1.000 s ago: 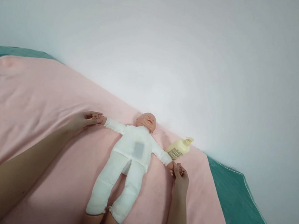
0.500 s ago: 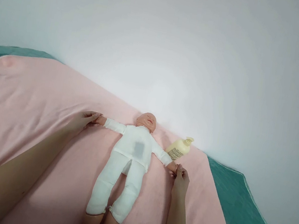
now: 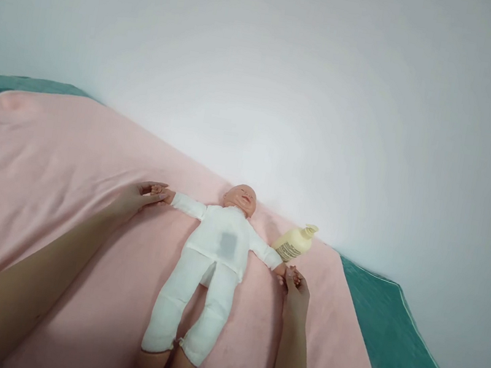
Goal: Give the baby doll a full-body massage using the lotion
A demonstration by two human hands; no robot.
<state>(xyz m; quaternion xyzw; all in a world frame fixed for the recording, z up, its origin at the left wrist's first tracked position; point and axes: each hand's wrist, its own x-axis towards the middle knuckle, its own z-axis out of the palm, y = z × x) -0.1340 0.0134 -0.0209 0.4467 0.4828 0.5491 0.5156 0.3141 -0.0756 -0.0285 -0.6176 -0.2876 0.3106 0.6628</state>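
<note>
A baby doll (image 3: pixel 217 242) with a white cloth body lies on its back, its head toward the wall and both arms stretched out sideways. A dark grey patch shows on its chest. My left hand (image 3: pixel 139 197) is closed around the doll's hand on the left side, thumb across it. On the right side, my right hand (image 3: pixel 297 293) pinches the doll's other hand between thumb and fingers. Just beyond that hand, a pale yellow pump bottle (image 3: pixel 294 243) with dark print lies tilted beside the doll's arm.
Under the doll spreads a pink blanket (image 3: pixel 115 300), wrinkled at the left. Green cloth (image 3: pixel 396 351) shows past its right edge and at the far left. A pale wall (image 3: pixel 263 75) rises behind.
The thumbs of both my hands have shifted on the doll's hands, so more of the doll's fingers shows. Doll and bottle lie where they were.
</note>
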